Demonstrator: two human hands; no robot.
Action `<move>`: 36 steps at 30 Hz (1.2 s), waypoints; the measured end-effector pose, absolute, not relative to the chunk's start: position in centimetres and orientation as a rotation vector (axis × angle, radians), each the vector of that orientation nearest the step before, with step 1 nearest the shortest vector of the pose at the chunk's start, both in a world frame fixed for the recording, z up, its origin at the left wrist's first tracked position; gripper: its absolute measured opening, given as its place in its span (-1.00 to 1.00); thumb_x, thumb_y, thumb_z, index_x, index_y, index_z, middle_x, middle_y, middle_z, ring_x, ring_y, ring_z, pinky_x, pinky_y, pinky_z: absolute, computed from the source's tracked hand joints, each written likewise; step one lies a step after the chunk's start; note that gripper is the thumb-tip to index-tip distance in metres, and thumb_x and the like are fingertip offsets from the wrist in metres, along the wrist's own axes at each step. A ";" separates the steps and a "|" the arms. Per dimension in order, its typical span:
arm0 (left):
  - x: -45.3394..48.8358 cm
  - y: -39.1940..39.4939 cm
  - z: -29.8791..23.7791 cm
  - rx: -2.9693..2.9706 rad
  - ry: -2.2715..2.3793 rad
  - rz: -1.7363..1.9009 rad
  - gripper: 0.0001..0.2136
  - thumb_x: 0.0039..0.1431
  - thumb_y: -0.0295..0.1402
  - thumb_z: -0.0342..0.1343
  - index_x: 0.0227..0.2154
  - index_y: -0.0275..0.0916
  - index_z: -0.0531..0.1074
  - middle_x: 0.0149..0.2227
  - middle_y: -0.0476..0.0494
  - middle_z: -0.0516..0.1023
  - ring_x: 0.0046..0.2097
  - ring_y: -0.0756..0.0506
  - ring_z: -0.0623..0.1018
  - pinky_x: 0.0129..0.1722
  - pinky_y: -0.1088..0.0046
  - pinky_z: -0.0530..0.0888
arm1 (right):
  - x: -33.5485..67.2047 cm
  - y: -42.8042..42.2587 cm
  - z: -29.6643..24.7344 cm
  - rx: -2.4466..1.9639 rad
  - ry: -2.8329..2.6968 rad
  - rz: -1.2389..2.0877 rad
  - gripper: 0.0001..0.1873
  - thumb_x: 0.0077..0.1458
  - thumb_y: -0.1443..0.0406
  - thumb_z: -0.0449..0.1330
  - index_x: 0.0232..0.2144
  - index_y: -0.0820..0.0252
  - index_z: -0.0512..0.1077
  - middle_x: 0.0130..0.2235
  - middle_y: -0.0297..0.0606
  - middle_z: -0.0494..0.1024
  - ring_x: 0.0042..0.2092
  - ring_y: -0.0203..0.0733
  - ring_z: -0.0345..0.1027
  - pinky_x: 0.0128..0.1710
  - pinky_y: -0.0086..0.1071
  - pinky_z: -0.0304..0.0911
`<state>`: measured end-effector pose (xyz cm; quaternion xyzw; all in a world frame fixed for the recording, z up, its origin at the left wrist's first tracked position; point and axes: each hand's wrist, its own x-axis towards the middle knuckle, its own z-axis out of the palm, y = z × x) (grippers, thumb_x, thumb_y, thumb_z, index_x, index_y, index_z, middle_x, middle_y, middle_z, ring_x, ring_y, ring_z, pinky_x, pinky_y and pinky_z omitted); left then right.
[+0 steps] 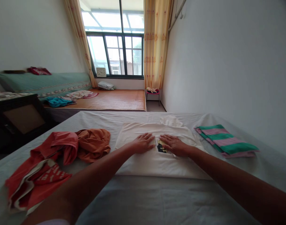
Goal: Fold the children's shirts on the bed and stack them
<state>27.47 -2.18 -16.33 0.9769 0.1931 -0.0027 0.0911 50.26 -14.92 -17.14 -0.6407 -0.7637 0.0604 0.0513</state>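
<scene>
a pale sheet [138,200] is spreading beneath a white shirt [133,164], which is lying mostly flat. beyond the shirt, a bed [124,98] is standing under a window [114,51]. far off to the shirt's left, a dark cabinet [24,118] is carrying clutter on top and hiding its inside. nearer the shirt's left side, red clothes [45,173] are lying crumpled against an orange cloth [94,143]; the left forearm [93,181] is partly covering the red. right of the shirt, a striped cloth [227,140] is lying folded. well beyond the shirt, a stool [158,92] is holding something pale. the left hand [144,143] and right hand [175,145] are resting palms down on the shirt, unclenched, flanking its dark print [160,147].
</scene>
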 end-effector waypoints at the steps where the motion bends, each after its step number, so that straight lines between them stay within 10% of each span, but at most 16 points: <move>1: 27.8 -1.7 -16.5 2.900 0.559 -0.014 -0.35 0.24 0.11 -0.34 0.29 -0.10 -0.03 0.35 -0.16 -0.06 0.34 -0.19 -0.06 0.26 0.18 -0.04 | 51.0 -14.2 -17.5 -1.949 -2.313 0.164 -0.33 0.24 -0.07 -0.30 0.29 0.02 0.01 0.33 -0.31 0.02 0.33 -0.11 -0.17 0.27 -0.14 -0.18; 18: 21.0 13.2 -18.5 2.743 1.250 0.048 -0.37 0.26 0.02 -0.39 0.31 -0.17 -0.08 0.35 -0.11 -0.12 0.35 -0.18 -0.07 0.26 0.15 -0.07 | 67.0 -10.5 -19.4 -2.476 -1.797 0.035 -0.31 0.19 -0.05 -0.22 0.25 0.15 0.12 0.29 -0.15 0.11 0.28 0.03 -0.02 0.21 0.05 -0.04; 25: 22.0 16.6 -18.3 2.705 1.200 0.334 -0.53 0.23 -0.19 -0.19 0.14 -0.20 0.30 0.20 -0.15 0.30 0.23 -0.11 0.24 0.21 0.34 0.13 | 68.2 -3.9 -18.3 -2.405 -1.515 0.022 -0.41 0.13 0.08 -0.05 0.09 0.30 0.33 0.14 0.05 0.36 0.17 0.08 0.21 0.12 -0.07 0.11; 36: 22.0 17.2 -18.6 2.590 1.206 0.655 -0.68 0.11 -0.24 -0.02 -0.19 -0.21 0.54 -0.27 -0.13 0.52 -0.13 -0.12 0.49 -0.04 0.39 0.37 | 67.3 0.0 -16.8 -2.149 -1.159 0.382 -0.74 -0.25 0.21 0.27 -0.49 0.30 0.54 -0.62 -0.23 0.51 -0.48 -0.07 0.44 -0.46 -0.31 0.31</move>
